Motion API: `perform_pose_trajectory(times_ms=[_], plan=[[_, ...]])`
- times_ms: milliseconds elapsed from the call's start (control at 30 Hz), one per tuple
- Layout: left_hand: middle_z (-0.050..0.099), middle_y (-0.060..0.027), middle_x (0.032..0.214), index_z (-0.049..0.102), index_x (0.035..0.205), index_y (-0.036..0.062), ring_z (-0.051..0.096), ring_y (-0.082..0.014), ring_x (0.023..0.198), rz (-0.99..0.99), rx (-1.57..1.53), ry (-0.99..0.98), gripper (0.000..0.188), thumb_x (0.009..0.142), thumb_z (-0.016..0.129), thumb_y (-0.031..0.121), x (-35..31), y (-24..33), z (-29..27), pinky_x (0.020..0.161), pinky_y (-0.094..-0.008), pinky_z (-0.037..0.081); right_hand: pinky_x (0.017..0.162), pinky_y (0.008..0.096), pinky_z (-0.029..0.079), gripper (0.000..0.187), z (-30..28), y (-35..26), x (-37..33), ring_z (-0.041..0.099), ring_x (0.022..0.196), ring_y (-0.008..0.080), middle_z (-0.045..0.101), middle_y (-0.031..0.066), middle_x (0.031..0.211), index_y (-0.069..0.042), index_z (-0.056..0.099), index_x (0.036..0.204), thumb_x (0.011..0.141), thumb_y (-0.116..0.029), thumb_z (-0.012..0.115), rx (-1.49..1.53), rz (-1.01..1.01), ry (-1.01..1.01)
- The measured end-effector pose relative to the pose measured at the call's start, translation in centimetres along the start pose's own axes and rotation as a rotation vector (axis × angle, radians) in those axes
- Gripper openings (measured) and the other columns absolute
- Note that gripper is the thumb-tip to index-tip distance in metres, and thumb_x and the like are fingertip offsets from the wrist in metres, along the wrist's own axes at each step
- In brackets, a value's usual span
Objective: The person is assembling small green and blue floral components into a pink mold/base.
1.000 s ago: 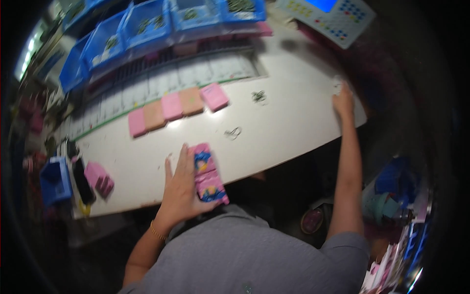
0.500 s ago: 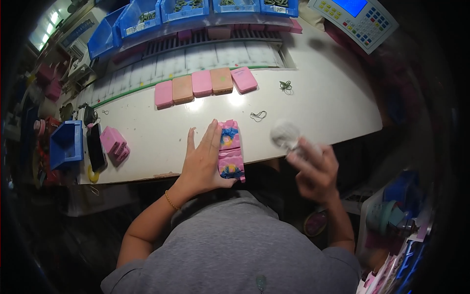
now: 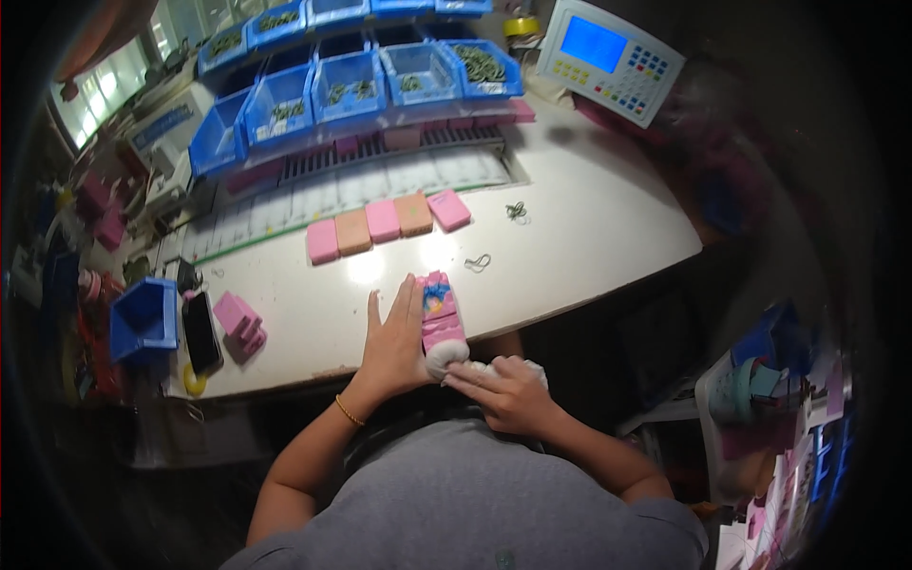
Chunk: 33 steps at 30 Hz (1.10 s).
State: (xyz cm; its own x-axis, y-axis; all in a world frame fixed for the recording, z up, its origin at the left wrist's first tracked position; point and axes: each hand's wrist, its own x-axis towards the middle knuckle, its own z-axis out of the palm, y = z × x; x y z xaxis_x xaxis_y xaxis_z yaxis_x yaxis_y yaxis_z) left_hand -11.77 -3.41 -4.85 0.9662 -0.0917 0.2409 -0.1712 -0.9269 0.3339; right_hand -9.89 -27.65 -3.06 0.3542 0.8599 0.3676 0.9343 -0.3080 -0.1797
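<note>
A pink mould block (image 3: pixel 443 328) with blue and yellow in its hollow lies near the table's front edge. My left hand (image 3: pixel 392 344) steadies it, the fingers along its left side and the thumb around the near end. In my right hand (image 3: pixel 518 401) is a white cloth pouch (image 3: pixel 446 359); its rounded end presses on the near end of the mould block and covers that part. Beyond the block lies a thin wire loop (image 3: pixel 478 263), and farther back a small bundle of dark green loops (image 3: pixel 516 211).
Several pink and tan blocks (image 3: pixel 384 220) stand in a row at mid-table. Blue bins (image 3: pixel 349 84) of green pieces line the back. At left are a phone (image 3: pixel 201 332), stacked pink blocks (image 3: pixel 241 321) and a blue bin (image 3: pixel 144 321). A keypad device (image 3: pixel 613 62) sits back right.
My right hand has swung left and down, bringing the cloth pouch from the air onto the mould block. My left hand stays on the block. The view has tilted up, showing more bins.
</note>
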Motion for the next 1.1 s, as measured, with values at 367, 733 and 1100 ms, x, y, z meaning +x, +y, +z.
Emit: perform_pose_trajectory(times_ms=[367, 733, 1100], plan=[[0.016, -0.0317, 0.164, 0.012, 0.157, -0.0120, 0.019, -0.0399, 0.154, -0.138, -0.077, -0.048, 0.143, 0.063, 0.082, 0.070, 0.4, 2.0, -0.6, 0.122, -0.0640, 0.009, 0.072, 0.0405, 0.051, 0.042, -2.4, 5.7, 2.7, 0.063, 0.077, 0.0299, 0.073, 0.0128, 0.113, -0.015, 0.069, 0.127, 0.087, -0.026, 0.072, -0.202, 0.367, 0.494], [0.056, -0.0146, 0.125, 0.064, 0.107, 0.0050, 0.047, -0.0355, 0.129, -0.057, 0.108, 0.471, 0.024, 0.087, 0.074, 0.014, 0.8, 0.7, -1.7, 0.115, -0.0589, 0.030, 0.072, 0.0408, 0.057, 0.046, 0.5, 3.7, 7.1, 0.072, 0.069, 0.0311, 0.072, 0.0205, 0.087, -0.003, 0.050, 0.136, 0.100, -0.031, 0.062, 0.917, 0.613, -0.077], [0.048, -0.0076, 0.147, 0.080, 0.090, 0.0207, 0.028, -0.0355, 0.146, 0.161, -0.115, 0.146, 0.021, 0.073, 0.088, 0.030, -0.3, -2.4, -3.9, 0.122, -0.0554, 0.022, 0.083, 0.0433, 0.056, 0.055, -1.3, 10.5, 18.6, 0.072, 0.095, 0.0337, 0.075, 0.0175, 0.097, -0.004, 0.061, 0.129, 0.078, -0.016, 0.078, 0.514, -0.010, -0.513]])
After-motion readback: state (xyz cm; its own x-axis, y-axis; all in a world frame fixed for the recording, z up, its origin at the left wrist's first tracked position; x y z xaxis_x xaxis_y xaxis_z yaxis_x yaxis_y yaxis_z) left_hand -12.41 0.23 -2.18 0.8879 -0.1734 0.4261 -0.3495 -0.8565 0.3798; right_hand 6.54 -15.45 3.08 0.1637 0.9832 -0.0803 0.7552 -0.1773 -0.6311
